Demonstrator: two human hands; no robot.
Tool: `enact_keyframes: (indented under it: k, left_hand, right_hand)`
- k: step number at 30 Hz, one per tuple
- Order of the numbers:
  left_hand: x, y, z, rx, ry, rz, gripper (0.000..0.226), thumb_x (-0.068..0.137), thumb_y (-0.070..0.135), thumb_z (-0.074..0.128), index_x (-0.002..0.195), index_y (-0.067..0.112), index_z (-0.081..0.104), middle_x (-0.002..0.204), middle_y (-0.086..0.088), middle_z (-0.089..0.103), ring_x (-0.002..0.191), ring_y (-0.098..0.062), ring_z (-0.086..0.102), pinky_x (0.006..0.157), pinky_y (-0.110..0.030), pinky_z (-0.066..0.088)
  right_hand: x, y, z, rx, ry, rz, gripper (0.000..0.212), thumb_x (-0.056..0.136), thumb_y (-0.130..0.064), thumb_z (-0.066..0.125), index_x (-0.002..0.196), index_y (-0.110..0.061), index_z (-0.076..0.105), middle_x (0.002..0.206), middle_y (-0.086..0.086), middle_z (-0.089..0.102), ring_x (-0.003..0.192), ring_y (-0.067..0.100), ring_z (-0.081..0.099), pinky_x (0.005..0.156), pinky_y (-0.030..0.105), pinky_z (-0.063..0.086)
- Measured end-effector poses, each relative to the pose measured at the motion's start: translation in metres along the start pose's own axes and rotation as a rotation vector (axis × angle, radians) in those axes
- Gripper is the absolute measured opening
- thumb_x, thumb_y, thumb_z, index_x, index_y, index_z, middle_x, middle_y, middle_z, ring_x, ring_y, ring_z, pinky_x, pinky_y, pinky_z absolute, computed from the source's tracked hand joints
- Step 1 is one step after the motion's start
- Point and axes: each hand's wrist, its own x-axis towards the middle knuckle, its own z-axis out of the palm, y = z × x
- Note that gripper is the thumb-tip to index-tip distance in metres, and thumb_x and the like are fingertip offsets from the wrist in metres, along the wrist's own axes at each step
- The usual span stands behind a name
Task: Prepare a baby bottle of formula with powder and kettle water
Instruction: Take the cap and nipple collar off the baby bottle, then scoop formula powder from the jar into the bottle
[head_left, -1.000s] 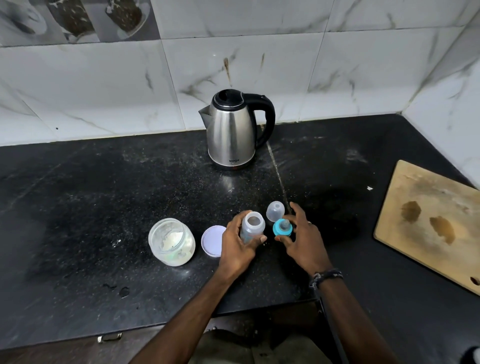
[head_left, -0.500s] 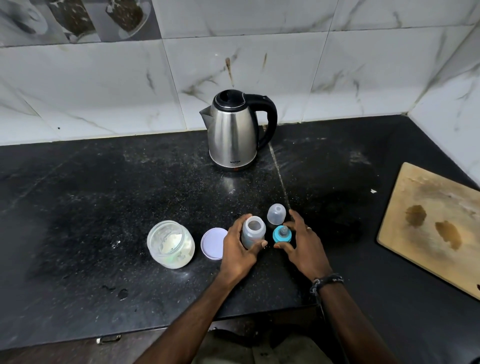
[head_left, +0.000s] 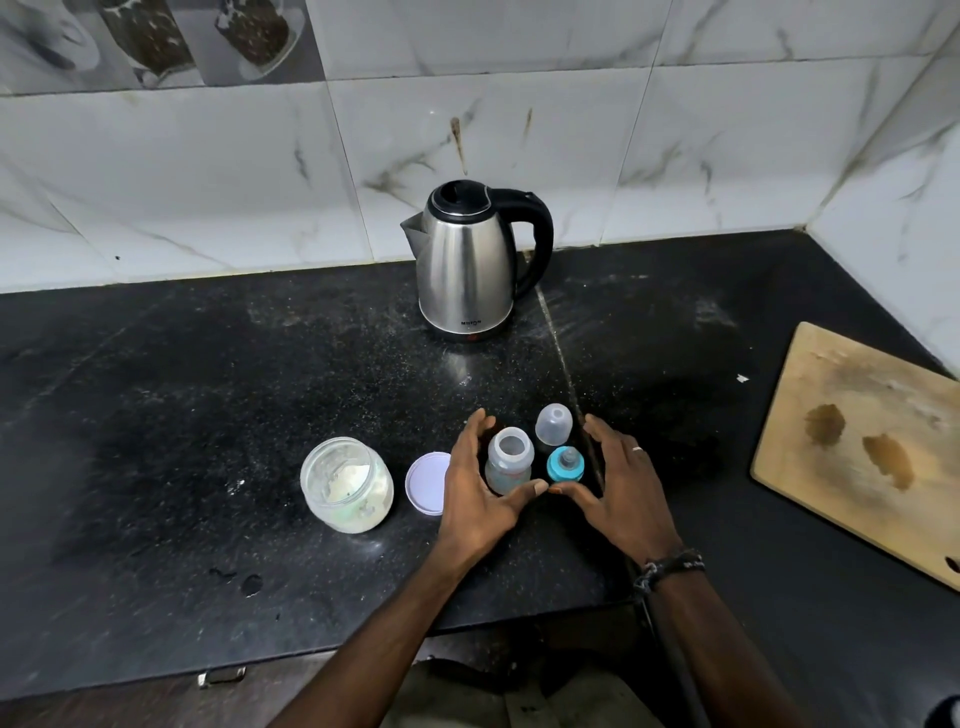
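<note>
Both hands spread, holding nothing. Open bottle (head_left: 509, 461) upright on counter (head_left: 208, 395), in the crook of left hand (head_left: 480, 496). Teal nipple ring (head_left: 565, 464) just beside it, inside right hand (head_left: 621, 488). Kettle (head_left: 467, 265) well behind.

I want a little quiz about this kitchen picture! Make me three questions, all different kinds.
1. True or false: the small clear baby bottle has its teal teat ring screwed on.
2. Which lies between the glass powder jar and the bottle? A) round white lid B) wooden board C) steel kettle
3. Fill in: the clear domed cap stands ___ the kettle than the teat ring.

Key: 1 false; 2 A; 3 nearer.
</note>
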Motion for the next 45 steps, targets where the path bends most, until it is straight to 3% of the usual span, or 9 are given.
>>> enact_keyframes:
  k: [5,9,15,18,24,30,33,40,45]
  left_hand:
    - [-0.005,0.012,-0.006,0.003,0.005,0.061,0.117,0.065,0.055,0.086,0.159,0.020,0.027,0.154,0.000,0.050,0.143,-0.005,0.046,0.116,-0.020,0.036]
    - [-0.007,0.024,-0.012,0.007,0.016,0.111,0.112,0.069,0.053,0.084,0.159,0.016,0.027,0.156,-0.002,0.047,0.145,-0.006,0.043,0.116,-0.015,0.032]
    - [-0.006,0.041,-0.031,0.017,0.103,0.189,0.100,0.078,0.033,0.088,0.158,0.019,0.030,0.156,-0.003,0.048,0.146,-0.013,0.044,0.122,-0.039,0.036]
    - [-0.006,0.047,-0.049,0.031,0.159,0.217,0.101,0.079,0.043,0.085,0.159,0.013,0.032,0.157,-0.003,0.048,0.147,-0.015,0.044,0.122,-0.045,0.037]
    - [-0.012,0.049,-0.097,0.125,0.303,0.261,0.097,0.081,0.035,0.084,0.157,0.003,0.033,0.153,-0.012,0.051,0.144,-0.018,0.048,0.118,-0.026,0.036]
    - [-0.024,0.029,-0.146,0.135,0.416,0.207,0.107,0.074,0.048,0.083,0.159,0.008,0.032,0.156,-0.006,0.048,0.146,-0.014,0.045,0.118,-0.032,0.038]
    - [-0.032,0.015,-0.161,0.114,0.417,0.121,0.118,0.066,0.054,0.085,0.161,0.012,0.028,0.159,-0.002,0.044,0.147,-0.007,0.041,0.120,-0.026,0.034]
    - [-0.043,-0.033,-0.166,0.115,0.293,-0.042,0.151,0.042,0.072,0.092,0.162,0.016,0.020,0.160,-0.003,0.040,0.148,-0.013,0.040,0.122,-0.039,0.034]
    - [-0.041,-0.044,-0.158,0.097,0.234,-0.067,0.145,0.040,0.062,0.099,0.158,0.018,0.028,0.154,0.001,0.050,0.142,-0.013,0.049,0.118,-0.041,0.041]
  right_hand:
    - [-0.005,-0.006,-0.006,0.011,0.120,-0.011,0.072,0.086,-0.058,0.059,0.141,-0.014,0.047,0.140,0.005,0.056,0.128,0.022,0.049,0.106,0.038,0.040]
    - [-0.003,-0.018,-0.010,0.062,0.245,-0.071,0.053,0.098,-0.044,0.045,0.132,-0.006,0.055,0.131,0.010,0.062,0.120,0.024,0.054,0.100,0.043,0.046]
    - [0.012,-0.056,-0.017,0.166,0.401,-0.165,0.034,0.100,-0.026,0.046,0.120,-0.004,0.063,0.119,0.008,0.067,0.111,0.019,0.058,0.094,0.041,0.049]
    - [0.023,-0.078,-0.016,0.223,0.434,-0.229,0.028,0.100,-0.019,0.047,0.115,-0.003,0.065,0.113,0.008,0.069,0.104,0.023,0.064,0.089,0.046,0.052]
    - [0.040,-0.122,0.001,0.286,0.448,-0.315,0.023,0.092,0.002,0.057,0.113,-0.002,0.066,0.100,0.008,0.071,0.088,0.024,0.067,0.082,0.042,0.055]
    - [0.045,-0.159,0.024,0.282,0.311,-0.433,0.010,0.090,-0.002,0.066,0.098,-0.008,0.069,0.095,0.002,0.073,0.083,0.018,0.064,0.074,0.043,0.054]
    - [0.047,-0.174,0.033,0.258,0.194,-0.451,0.005,0.093,-0.015,0.066,0.090,-0.012,0.068,0.088,-0.001,0.066,0.075,0.017,0.059,0.070,0.040,0.051]
    - [0.058,-0.205,0.040,0.073,-0.219,-0.399,0.012,0.091,-0.019,0.066,0.100,-0.014,0.072,0.126,0.009,0.057,0.107,0.025,0.061,0.093,0.038,0.048]
    - [0.069,-0.225,0.045,-0.160,-0.366,-0.413,0.017,0.093,-0.025,0.063,0.107,-0.025,0.073,0.137,0.007,0.052,0.121,0.029,0.052,0.098,0.040,0.046]
